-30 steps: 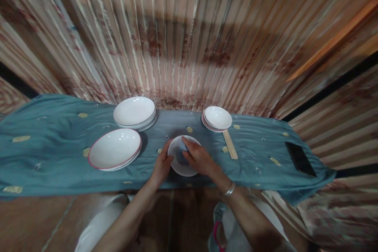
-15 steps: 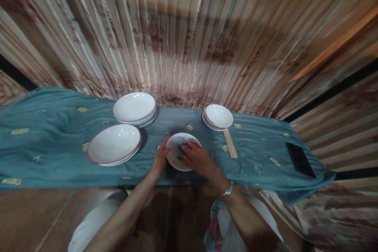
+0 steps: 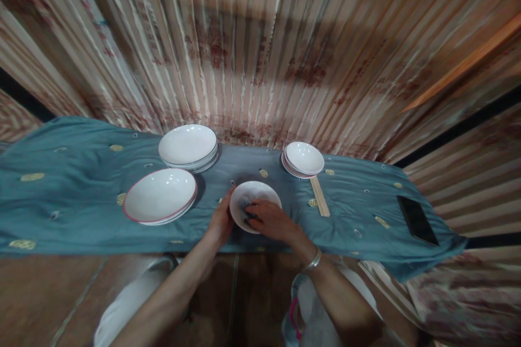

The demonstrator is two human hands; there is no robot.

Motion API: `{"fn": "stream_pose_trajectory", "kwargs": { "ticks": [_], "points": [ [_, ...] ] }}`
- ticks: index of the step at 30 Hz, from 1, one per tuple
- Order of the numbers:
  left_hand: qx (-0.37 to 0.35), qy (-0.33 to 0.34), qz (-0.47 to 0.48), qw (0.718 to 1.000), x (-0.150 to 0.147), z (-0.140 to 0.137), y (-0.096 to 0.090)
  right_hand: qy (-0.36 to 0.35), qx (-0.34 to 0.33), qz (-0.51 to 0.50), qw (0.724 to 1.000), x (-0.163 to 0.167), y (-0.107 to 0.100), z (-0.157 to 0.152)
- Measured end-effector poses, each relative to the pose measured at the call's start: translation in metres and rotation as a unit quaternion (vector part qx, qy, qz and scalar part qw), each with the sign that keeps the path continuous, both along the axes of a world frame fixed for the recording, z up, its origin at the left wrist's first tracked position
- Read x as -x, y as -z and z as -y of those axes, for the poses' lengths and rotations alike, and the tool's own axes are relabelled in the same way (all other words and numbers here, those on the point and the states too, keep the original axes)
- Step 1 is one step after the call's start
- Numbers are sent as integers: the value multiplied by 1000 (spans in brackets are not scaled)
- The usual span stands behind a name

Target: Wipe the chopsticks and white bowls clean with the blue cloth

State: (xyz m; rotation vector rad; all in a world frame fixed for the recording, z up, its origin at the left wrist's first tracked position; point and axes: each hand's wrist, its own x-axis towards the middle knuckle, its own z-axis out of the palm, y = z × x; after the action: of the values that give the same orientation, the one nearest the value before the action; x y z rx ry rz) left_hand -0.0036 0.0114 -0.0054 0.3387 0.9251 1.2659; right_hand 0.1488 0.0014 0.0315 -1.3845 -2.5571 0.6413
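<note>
A small white bowl (image 3: 260,190) stands near the table's front edge, tilted a little toward me. My left hand (image 3: 221,222) grips its left side, the fingers closed on the rim and outer wall. Inside the bowl is my right hand (image 3: 272,220), fingers bent and pressed down toward the inner surface. A dark grey-blue patch (image 3: 247,211) shows by those fingertips; whether it is a cloth or a shadow, I cannot make out. A silver bangle (image 3: 314,260) circles my right wrist.
Two stacks of large white bowls, one black-rimmed (image 3: 188,143) and one red-rimmed (image 3: 160,194), stand on the left. Behind at right sit stacked small bowls (image 3: 304,157), with chopsticks (image 3: 319,197) before them. A phone (image 3: 417,219) lies far right on the teal cloth (image 3: 85,190).
My right hand has shifted slightly inside the bowl, and the bowl appears more tilted toward me. My left hand keeps its grip. The whole view has moved slightly.
</note>
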Motion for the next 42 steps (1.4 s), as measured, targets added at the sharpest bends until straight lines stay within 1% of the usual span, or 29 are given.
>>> {"fn": "stream_pose_trajectory", "kwargs": {
  "ticks": [4,7,10,15,18,20,22,26,31,35,42],
  "points": [
    [-19,-5,2,1000,-1,-1,5,-13,8,-92,996,7,6,-2],
    [-21,-13,8,1000,-1,-2,10,0,-13,-156,988,15,13,-2],
    [-8,-17,18,1000,-1,-1,10,12,-42,-173,984,22,15,-2],
    [-5,-7,31,999,-1,-1,8,19,-116,-134,984,30,20,-8],
    [-17,-14,28,999,0,-2,10,31,-160,-101,981,33,26,-16],
    [-28,-19,21,999,0,-2,13,48,-175,-73,981,34,28,-20],
    [-37,-11,14,999,2,-2,15,67,-184,-42,980,34,28,-24],
    [-26,9,-1,1000,4,-1,16,90,-202,16,975,31,23,-30],
    [-29,30,-16,999,6,0,14,95,-237,84,963,25,18,-38],
    [-42,40,-21,998,7,0,15,105,-236,103,960,17,16,-43],
    [-21,39,-27,999,8,-1,12,141,-233,132,953,2,10,-39]
  ]
}}
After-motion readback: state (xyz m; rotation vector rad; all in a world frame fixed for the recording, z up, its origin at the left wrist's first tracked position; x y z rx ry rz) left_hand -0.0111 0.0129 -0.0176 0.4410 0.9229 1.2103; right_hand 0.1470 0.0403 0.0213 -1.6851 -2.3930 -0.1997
